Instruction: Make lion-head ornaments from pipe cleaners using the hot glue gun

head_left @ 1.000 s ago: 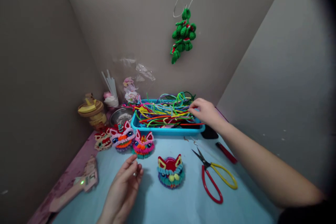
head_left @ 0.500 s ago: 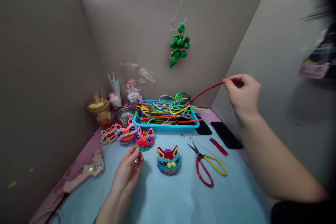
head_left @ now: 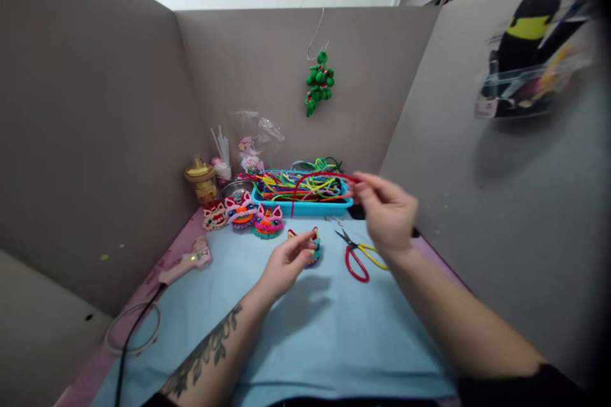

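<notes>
My right hand (head_left: 387,213) pinches one end of a red pipe cleaner (head_left: 315,179), which arcs leftward above the blue tray (head_left: 305,208) of coloured pipe cleaners. My left hand (head_left: 286,262) is raised over the blue mat, fingers curled near the small lion-head figure (head_left: 315,248), which it partly hides. I cannot make out whether it touches the figure. Red and yellow scissors (head_left: 357,257) lie just right of the figure, below my right hand.
Other lion-head figures (head_left: 252,215) line up left of the tray. A pink glue gun (head_left: 187,262) with its cable lies at the left edge. A steel bowl (head_left: 233,189), a yellow jar (head_left: 201,179) and a hanging green ornament (head_left: 319,81) stand at the back. Cardboard walls enclose the table.
My right hand pulled a red pipe cleaner out of the tray, lifted it high, then brought it down toward the middle. My left hand moved right to the figure. The camera tilted up.
</notes>
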`<state>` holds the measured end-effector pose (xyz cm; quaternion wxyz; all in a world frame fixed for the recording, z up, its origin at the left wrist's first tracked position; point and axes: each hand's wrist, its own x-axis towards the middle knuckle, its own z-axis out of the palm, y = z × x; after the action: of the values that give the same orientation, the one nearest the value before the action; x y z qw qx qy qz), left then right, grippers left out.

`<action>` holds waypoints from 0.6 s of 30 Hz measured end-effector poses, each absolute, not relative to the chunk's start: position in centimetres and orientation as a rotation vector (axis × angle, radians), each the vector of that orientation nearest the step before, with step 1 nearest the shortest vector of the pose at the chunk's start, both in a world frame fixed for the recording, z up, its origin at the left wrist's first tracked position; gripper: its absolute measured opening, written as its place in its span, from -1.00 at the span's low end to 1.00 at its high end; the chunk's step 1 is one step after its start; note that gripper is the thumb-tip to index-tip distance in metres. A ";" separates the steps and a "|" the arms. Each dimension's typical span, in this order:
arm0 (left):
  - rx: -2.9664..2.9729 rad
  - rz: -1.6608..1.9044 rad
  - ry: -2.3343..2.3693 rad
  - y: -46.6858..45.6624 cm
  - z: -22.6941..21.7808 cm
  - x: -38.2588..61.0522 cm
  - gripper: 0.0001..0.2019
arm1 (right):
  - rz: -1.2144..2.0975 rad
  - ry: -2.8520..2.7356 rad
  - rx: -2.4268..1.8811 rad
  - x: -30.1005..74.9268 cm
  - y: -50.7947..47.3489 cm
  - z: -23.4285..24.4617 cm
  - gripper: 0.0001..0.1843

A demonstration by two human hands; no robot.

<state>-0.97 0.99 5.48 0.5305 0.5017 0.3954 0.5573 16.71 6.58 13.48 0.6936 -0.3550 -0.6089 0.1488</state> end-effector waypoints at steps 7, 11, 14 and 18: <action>1.061 1.560 0.891 1.4 3.8 -1.3 -0.55 | 0.934 -1.331 -0.808 11.0 2.3 4.3 -0.78; 1.172 1.563 0.922 1.8 3.1 -2.5 -0.72 | 0.981 -1.494 -0.779 11.0 3.0 1.9 -0.78; 1.187 1.600 0.996 2.0 2.8 -2.5 -0.73 | 0.858 -1.600 -0.803 12.0 3.5 1.5 -0.68; 1.097 1.630 1.083 2.6 2.4 -2.5 -0.68 | 0.509 -1.787 -0.850 13.3 3.8 1.6 -0.74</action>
<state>-2.51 2.60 2.38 0.4342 0.4407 0.4348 0.6544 13.30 3.82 1.57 0.5220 -0.3547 -0.7461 0.2124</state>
